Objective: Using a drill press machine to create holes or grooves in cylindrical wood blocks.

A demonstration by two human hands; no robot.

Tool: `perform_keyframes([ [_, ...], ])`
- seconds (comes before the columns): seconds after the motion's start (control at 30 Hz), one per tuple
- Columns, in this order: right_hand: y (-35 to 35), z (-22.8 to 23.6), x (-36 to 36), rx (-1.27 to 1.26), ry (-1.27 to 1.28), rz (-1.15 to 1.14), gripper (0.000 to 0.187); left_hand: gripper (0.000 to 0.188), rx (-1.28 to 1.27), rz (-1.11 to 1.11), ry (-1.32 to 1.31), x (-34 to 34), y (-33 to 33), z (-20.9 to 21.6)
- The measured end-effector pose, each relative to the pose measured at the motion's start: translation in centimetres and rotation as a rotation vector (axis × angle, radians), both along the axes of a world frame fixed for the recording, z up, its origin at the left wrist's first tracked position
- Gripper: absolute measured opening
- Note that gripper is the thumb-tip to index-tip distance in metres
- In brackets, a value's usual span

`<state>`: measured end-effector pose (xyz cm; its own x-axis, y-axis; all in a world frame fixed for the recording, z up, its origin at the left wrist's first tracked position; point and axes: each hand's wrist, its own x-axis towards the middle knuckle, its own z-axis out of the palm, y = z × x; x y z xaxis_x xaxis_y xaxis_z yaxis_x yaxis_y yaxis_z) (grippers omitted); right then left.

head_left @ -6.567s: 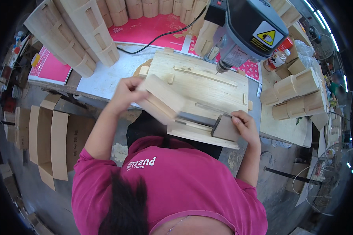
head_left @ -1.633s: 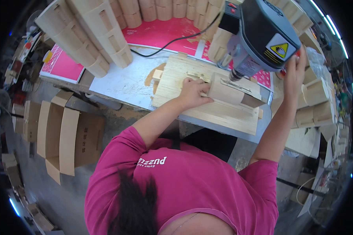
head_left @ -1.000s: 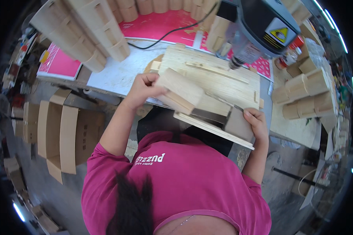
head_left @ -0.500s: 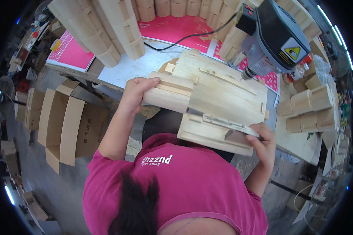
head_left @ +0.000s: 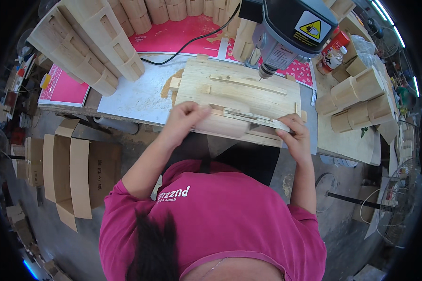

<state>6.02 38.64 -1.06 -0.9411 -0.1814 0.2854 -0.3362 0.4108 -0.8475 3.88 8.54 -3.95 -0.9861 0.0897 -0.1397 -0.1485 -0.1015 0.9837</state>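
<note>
My left hand (head_left: 185, 122) is closed on the left end of a pale wooden block (head_left: 222, 127) with a rounded side. In my right hand (head_left: 295, 135), the thumb and fingers pinch the right end of a long, thin, pale strip (head_left: 255, 117), whose material I cannot make out. The strip lies along the block's upper edge, its left end close to my left fingers. Both are at the near edge of a flat wooden board (head_left: 248, 96) with narrow battens. Beyond the board hangs a drill press head (head_left: 286, 40), its chuck (head_left: 267, 71) above the board's far side.
Tall stacks of wooden blocks (head_left: 122, 47) stand at the back left, more blocks (head_left: 361, 100) at the right. A black cable (head_left: 187, 49) crosses the pink sheet (head_left: 178, 37). An open cardboard box (head_left: 82, 168) is on the floor at left; a bottle (head_left: 332, 61) stands behind right.
My left hand has brought the wooden block rightward to the strip, which now lies along it. The strip and my right hand have moved up toward the board. The whole view has shifted.
</note>
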Motion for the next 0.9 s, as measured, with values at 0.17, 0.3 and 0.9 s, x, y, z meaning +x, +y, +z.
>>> perform_keyframes([
  [0.17, -0.2, -1.6, -1.2, 0.016, -0.052, -0.047, 0.024, 0.037, -0.015, -0.233, 0.112, -0.3, 2.7, -1.8],
  [0.3, 0.3, -1.8, -1.4, 0.159, 0.034, -0.104, 0.025, 0.053, -0.615, -0.143, 0.59, -0.8, 2.1, -3.8],
  [0.9, 1.0, -2.7, -8.7, 0.175, 0.128, -0.193, 0.033, 0.058, -0.919, -0.102, 0.796, -8.0, 2.7, -5.6],
])
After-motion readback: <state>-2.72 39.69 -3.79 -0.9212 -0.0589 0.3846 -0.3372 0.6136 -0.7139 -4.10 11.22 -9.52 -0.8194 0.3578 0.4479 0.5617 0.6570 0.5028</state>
